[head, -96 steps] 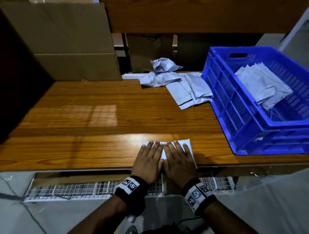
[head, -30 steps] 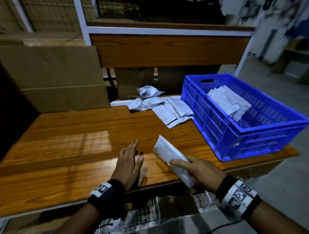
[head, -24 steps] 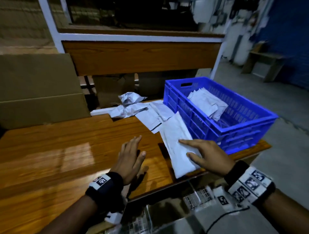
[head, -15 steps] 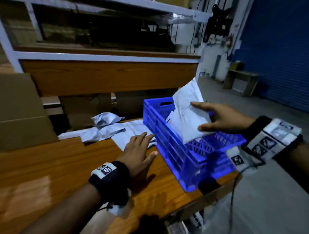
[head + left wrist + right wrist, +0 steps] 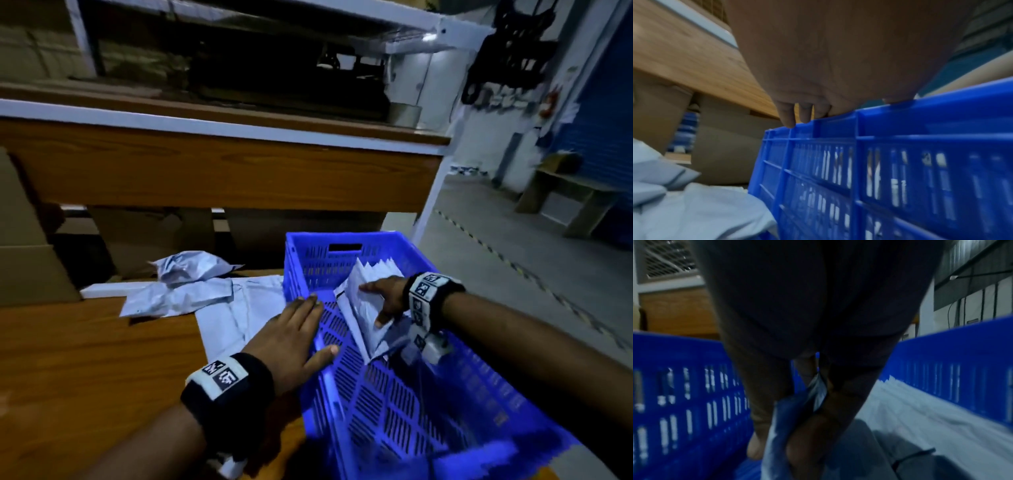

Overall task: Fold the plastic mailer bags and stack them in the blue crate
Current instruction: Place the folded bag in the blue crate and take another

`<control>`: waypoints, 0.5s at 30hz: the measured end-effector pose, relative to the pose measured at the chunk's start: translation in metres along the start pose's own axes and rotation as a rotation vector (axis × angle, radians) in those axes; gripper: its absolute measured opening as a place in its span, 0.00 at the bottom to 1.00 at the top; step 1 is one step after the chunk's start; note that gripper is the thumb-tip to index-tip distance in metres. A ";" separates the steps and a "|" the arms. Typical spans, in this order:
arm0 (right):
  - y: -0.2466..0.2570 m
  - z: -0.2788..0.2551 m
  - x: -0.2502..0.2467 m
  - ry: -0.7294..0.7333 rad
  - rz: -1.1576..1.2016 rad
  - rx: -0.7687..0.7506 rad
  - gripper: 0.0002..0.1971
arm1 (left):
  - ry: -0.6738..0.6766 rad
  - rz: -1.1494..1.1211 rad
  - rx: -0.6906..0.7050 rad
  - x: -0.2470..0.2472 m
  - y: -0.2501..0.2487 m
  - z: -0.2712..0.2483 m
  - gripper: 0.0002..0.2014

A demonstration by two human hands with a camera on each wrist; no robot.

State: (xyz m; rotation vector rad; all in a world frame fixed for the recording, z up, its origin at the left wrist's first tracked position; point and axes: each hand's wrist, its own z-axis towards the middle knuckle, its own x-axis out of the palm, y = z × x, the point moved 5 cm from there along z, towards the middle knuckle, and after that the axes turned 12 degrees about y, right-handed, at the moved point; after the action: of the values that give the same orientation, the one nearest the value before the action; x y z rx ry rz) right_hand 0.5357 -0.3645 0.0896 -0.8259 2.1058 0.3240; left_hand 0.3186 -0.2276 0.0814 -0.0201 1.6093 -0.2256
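Head view: a folded pale grey plastic mailer bag [image 5: 364,317] is held inside the blue slotted plastic crate [image 5: 414,411], pinched between thumb and fingers of the right hand [image 5: 385,298]; the same pinch is seen in the right wrist view [image 5: 797,426]. A leaning stack of folded grey mailers [image 5: 375,270] is seen along the crate's far right wall. The left hand [image 5: 294,339] is laid flat, fingers straight, on the crate's near left rim, nothing being gripped.

Step in hand, as judged: the bag is being set onto the stack. It is best lowered flat, fold kept closed, and released only once supported.

Edges and room: the crate walls stand close on both sides of the right hand; the crate floor toward the viewer is bare. Unfolded grey mailer bags [image 5: 212,298] lie on the wooden bench [image 5: 85,359], against the crate's left wall.
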 end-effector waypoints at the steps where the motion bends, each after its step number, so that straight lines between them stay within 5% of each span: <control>1: 0.000 0.014 0.004 0.010 -0.021 -0.002 0.53 | 0.001 0.007 -0.004 0.000 0.000 0.000 0.54; 9: -0.001 0.041 0.010 0.035 -0.022 -0.032 0.56 | 0.063 -0.045 -0.023 0.001 0.000 -0.002 0.49; 12: -0.002 0.022 0.000 -0.028 -0.010 -0.018 0.59 | 0.063 -0.128 0.015 0.002 0.011 -0.007 0.47; 15: 0.001 -0.014 -0.011 -0.115 0.019 0.000 0.52 | 0.034 -0.162 0.027 0.010 0.032 -0.019 0.49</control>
State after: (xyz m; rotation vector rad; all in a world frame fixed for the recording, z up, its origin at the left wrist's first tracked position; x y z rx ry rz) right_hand 0.5309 -0.3662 0.1068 -0.7697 2.0076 0.3733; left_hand 0.3035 -0.1947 0.0674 -0.1265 1.6397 -0.3752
